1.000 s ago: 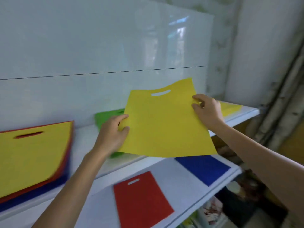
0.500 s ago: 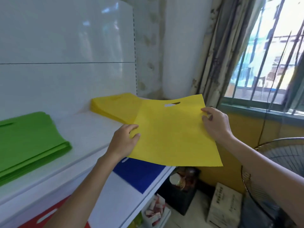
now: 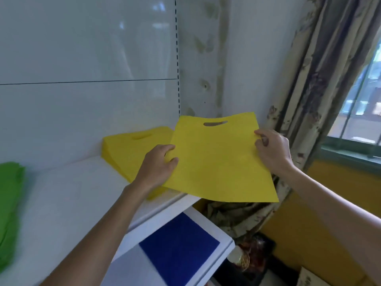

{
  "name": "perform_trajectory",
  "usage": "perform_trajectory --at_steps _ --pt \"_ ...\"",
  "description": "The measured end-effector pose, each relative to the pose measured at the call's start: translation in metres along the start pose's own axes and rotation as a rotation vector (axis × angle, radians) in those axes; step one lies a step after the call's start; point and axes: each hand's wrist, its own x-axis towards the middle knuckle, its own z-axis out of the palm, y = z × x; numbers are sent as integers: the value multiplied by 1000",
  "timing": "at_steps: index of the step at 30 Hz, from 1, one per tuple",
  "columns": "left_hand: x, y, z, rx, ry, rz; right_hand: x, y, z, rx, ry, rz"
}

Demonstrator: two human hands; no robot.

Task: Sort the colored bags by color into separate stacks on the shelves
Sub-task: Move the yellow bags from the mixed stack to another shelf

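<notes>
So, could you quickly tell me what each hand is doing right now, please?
Left hand: holding the yellow bag by its left edge.
Right hand: holding its right edge.

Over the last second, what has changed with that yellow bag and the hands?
The yellow bag was carried rightward along the upper shelf, from in front of the green stack to above the yellow stack. Nothing was let go: the left hand and right hand still grip its side edges. The blue bag lies unmoved below.

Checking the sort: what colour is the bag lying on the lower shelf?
Dark blue. The bag shows best in the head view.
</notes>
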Motion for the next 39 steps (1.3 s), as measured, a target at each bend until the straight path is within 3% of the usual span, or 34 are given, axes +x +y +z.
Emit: perform_trajectory --at_steps 4,13,16,21,26,31,39 --pt "20 -13 -22 102 158 -76 43 -17 48 86 -100 -74" --pt "10 -23 -45 248 431 -345 113 -56 148 272 -325 -474" --pt "0 -24 -34 330 392 -437 120 -59 171 203 -455 -525" --pt "-18 -33 -7 471 126 -688 110 -41 212 -135 -800 -619" --pt "-17 -28 -3 464 235 -686 113 -46 210 -165 -797 -616" --pt "-35 -14 -31 484 432 -612 89 -101 188 131 -630 -700" --pt "-181 9 -144 692 737 -706 -66 -260 158 661 -776 -951"
